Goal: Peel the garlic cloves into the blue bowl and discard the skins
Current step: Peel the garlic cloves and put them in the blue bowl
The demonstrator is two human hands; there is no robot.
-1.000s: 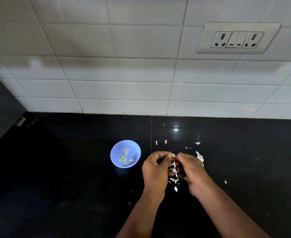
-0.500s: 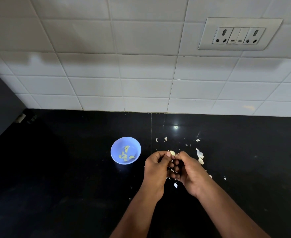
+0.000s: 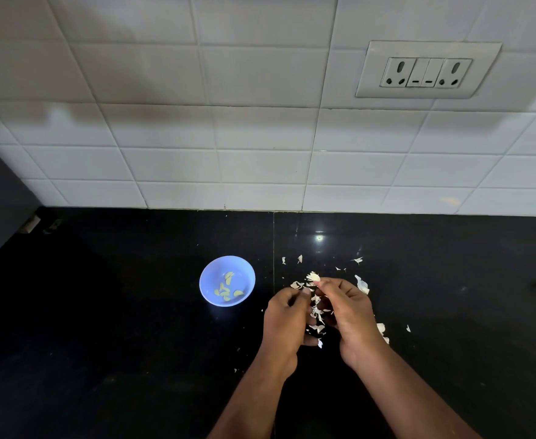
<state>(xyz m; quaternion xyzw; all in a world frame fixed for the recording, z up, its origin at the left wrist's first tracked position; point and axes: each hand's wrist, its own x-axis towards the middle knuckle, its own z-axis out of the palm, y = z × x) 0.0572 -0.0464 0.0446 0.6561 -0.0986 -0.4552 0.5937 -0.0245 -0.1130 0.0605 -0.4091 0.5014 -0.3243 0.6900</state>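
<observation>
Just left of the fingers, blue bowl (image 3: 227,281) is waiting; right hand (image 3: 349,315) fingers are pinching garlic clove (image 3: 314,276), left hand (image 3: 287,315) fingers are curling on skins (image 3: 317,312); w/ flakes sticking, some could be dropping into bowl.

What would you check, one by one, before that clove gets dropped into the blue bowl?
1. Clove held firmly: ok. The right hand pinches a garlic clove at its fingertips.
2. Clove fully peeled: cannot tell. Papery bits seem to cling to it.
3. Left hand free of skin: cannot tell. Its fingers are curled, with a skin flake at its tips.
4. Bowl ready: ok. The blue bowl sits upright on the counter, left of both hands, with peeled cloves inside and room left.
5. Bowl free of skins: ok, none seen inside.
6. Skins discarded: not ok. Loose skins lie scattered on the counter around the hands.
</observation>
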